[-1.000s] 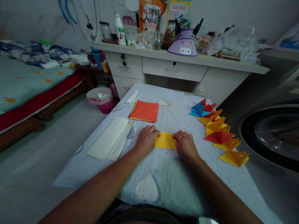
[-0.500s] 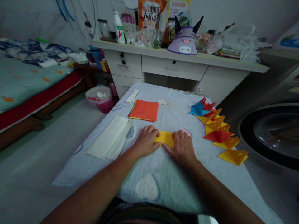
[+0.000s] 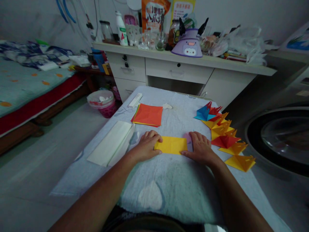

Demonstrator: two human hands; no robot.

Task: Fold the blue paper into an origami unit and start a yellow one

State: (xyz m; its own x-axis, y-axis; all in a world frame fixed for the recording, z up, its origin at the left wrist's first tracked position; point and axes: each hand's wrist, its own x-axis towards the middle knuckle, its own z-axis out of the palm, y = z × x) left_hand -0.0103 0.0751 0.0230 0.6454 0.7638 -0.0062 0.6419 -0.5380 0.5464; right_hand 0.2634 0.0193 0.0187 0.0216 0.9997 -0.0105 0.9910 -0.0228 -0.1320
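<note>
A yellow paper rectangle [image 3: 171,145] lies flat on the cloth-covered table between my hands, a faint crease down its middle. My left hand [image 3: 147,145] has its thumb and fingers around the paper's left end. At the paper's lower right corner rests the thumb of my right hand [image 3: 199,147]; its fingers are spread on the cloth, apart from the thumb. A stack of square papers with orange on top [image 3: 148,115] sits beyond my left hand. Folded paper pieces in yellow, red and blue [image 3: 225,141] stand in a row at the right.
A folded pale sheet [image 3: 111,141] lies on the table [image 3: 154,172] at the left, with a small white box [image 3: 135,100] behind it. Past the table stands a white desk [image 3: 178,69] crowded with jars and bags. A pink bin [image 3: 107,111] is on the floor at left.
My right hand has moved to the right and opened, uncovering more of the yellow paper. My left hand has shifted slightly left, still at the paper's left end.
</note>
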